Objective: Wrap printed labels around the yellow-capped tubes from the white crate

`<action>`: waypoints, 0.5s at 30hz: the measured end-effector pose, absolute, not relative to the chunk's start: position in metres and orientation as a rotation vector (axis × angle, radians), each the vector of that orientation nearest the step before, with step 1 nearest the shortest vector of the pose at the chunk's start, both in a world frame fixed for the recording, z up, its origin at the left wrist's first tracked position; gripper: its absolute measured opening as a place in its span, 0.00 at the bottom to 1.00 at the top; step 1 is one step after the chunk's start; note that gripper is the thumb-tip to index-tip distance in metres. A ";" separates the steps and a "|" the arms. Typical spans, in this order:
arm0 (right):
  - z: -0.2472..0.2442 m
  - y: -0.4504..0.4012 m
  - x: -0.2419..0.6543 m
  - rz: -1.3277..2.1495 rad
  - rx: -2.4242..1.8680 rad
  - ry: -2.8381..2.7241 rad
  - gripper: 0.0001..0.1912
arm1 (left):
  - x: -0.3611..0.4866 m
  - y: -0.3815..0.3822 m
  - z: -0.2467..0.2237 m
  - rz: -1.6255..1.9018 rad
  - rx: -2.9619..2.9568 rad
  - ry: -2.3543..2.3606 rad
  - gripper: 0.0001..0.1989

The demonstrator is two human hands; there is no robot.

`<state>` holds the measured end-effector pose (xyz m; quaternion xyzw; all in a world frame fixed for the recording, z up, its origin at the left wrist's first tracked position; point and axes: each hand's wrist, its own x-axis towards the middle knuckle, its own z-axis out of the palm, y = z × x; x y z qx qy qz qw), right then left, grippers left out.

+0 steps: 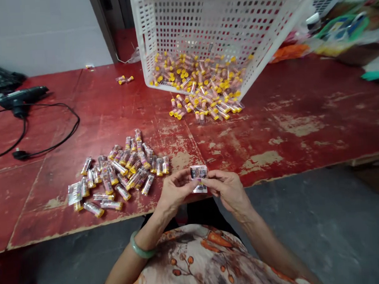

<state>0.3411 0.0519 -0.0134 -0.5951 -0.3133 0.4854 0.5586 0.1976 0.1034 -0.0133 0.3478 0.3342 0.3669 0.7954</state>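
Pinching a small printed wrapper [198, 173] between them, left fingers [189, 186] and right fingers [210, 183] face each other; wrapped tubes [107, 182] to their left look finished, while yellow-capped tubes [200, 78] beyond them, in and before a white basket [143, 51], seem undone.

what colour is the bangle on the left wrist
Pale green; the bangle shows best in the head view, the only one here.

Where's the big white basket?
In the head view, the white perforated basket is at the top, right of centre, on the red table, with yellow-capped tubes inside it and just in front.
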 end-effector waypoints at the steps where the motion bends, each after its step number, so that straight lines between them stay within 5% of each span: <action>1: -0.014 0.055 0.339 1.181 -1.391 -0.703 0.14 | 0.196 0.106 -0.013 0.750 0.694 0.673 0.19; 10: -0.004 0.088 0.333 1.116 -1.421 -1.470 0.09 | 0.191 0.125 -0.028 0.662 0.406 0.585 0.18; 15: 0.003 0.173 0.408 0.254 -1.967 -1.634 0.12 | 0.187 0.145 -0.022 0.738 0.457 0.692 0.16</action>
